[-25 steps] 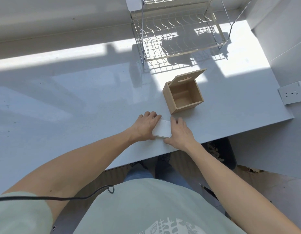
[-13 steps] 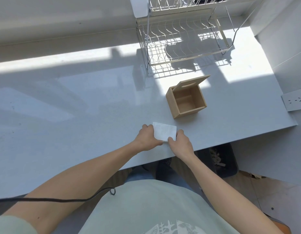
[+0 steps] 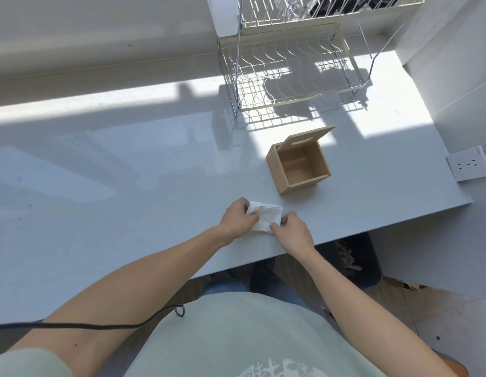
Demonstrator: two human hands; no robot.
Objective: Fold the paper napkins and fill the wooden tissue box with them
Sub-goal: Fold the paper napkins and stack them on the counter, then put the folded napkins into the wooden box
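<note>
We hold a folded white paper napkin (image 3: 265,218) between both hands, close to the near edge of the pale countertop (image 3: 127,186). Our left hand (image 3: 237,220) pinches the napkin's left end, fingers curled together over its top and thumb pressed against its near side. Our right hand (image 3: 292,232) grips the near right corner, thumb and forefinger closed on the paper and the other fingers tucked in. The napkin looks slightly rumpled on top; whether it rests flat on the countertop or is lifted a little, we cannot tell.

The wooden tissue box (image 3: 299,165) stands on the countertop just beyond the napkin and a little to its right, apart from both hands. Its hinged lid (image 3: 308,137) is tipped back at the far side, and the slot in it shows. The inside of the box is bare wood with nothing in it.

Behind the box, a wire dish rack (image 3: 296,66) stands in a patch of sunlight and throws its shadow toward the box. To the right of the box, past the countertop's edge, a white wall socket (image 3: 469,164) is set in the side wall.
</note>
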